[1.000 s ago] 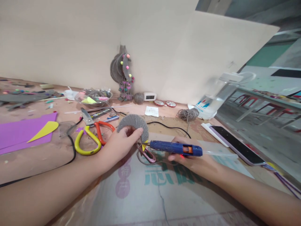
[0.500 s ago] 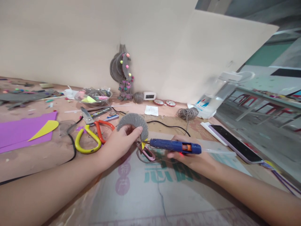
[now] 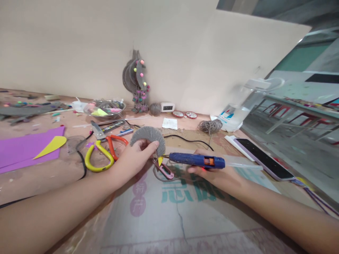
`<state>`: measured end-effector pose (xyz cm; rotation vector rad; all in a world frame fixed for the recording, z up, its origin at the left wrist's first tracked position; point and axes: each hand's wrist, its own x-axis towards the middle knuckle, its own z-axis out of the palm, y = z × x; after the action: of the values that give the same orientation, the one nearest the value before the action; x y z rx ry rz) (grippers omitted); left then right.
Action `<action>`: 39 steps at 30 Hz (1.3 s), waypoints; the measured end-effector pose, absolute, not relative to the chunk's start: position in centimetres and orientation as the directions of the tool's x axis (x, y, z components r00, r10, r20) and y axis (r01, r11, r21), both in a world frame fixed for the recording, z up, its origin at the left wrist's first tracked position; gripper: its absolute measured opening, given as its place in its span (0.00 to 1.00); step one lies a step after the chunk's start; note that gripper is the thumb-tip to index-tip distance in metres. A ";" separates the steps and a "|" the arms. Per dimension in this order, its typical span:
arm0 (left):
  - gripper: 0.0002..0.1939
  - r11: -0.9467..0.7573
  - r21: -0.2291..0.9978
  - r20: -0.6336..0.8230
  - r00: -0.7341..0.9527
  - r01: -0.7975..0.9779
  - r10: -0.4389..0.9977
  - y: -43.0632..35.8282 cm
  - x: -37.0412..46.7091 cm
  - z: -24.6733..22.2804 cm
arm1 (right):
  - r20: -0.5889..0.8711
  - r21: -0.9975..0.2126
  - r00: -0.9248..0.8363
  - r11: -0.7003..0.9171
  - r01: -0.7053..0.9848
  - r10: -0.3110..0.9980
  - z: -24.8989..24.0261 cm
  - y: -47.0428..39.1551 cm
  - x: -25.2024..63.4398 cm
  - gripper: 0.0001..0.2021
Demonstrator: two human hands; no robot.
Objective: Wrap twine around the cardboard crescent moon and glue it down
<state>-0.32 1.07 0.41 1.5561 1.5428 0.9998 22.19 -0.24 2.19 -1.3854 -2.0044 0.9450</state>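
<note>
My left hand pinches a grey yarn-wrapped crescent between thumb and fingers, above the printed sheet. At the crescent's lower right tip is a small yellow piece. A blue glue gun lies in the grasp of my right hand, its nozzle pointing left, close to that tip; whether they touch I cannot tell. Just below sits a small pink-handled tool with grey yarn beside it. A clear glue stick sticks out of the gun's rear.
Yellow-and-orange scissors, purple sheets and a yellow cutout lie left. Behind are a bowl of craft bits, a small clock and yarn. A bottle and phone are right.
The glue gun has risen slightly, its rear end most. Both hands keep their holds, and the whole view has shifted a little.
</note>
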 end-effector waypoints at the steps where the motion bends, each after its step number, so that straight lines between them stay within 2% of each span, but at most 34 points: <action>1: 0.17 -0.028 0.897 0.038 -0.014 0.440 0.999 1.1 -0.3 0.4 | 0.032 -0.786 -0.339 0.233 0.573 0.940 2.2 -0.2 22.2 0.14; 20: 0.17 -0.038 0.917 0.039 0.007 0.397 0.999 1.2 -0.4 0.3 | 0.031 -0.800 -0.283 0.193 0.568 0.959 1.8 0.1 22.4 0.14; 29: 0.16 -0.002 0.941 0.008 -0.017 0.338 1.000 1.1 -0.2 0.6 | 0.056 -0.702 -0.240 0.209 0.681 0.969 1.6 0.4 22.9 0.14; 34: 0.18 0.022 0.973 -0.016 -0.031 0.230 0.999 1.3 -0.2 0.2 | 0.143 -0.625 -0.126 0.188 0.758 0.982 3.1 1.2 23.5 0.17; 39: 0.19 -0.007 0.974 0.009 -0.011 0.225 1.000 1.6 -0.2 -0.4 | 0.279 -0.671 -0.214 0.349 0.655 0.936 6.1 2.4 23.9 0.18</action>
<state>-0.22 1.59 -0.45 1.3745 1.3799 1.1087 23.89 2.45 6.10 -1.3836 -1.9572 0.5488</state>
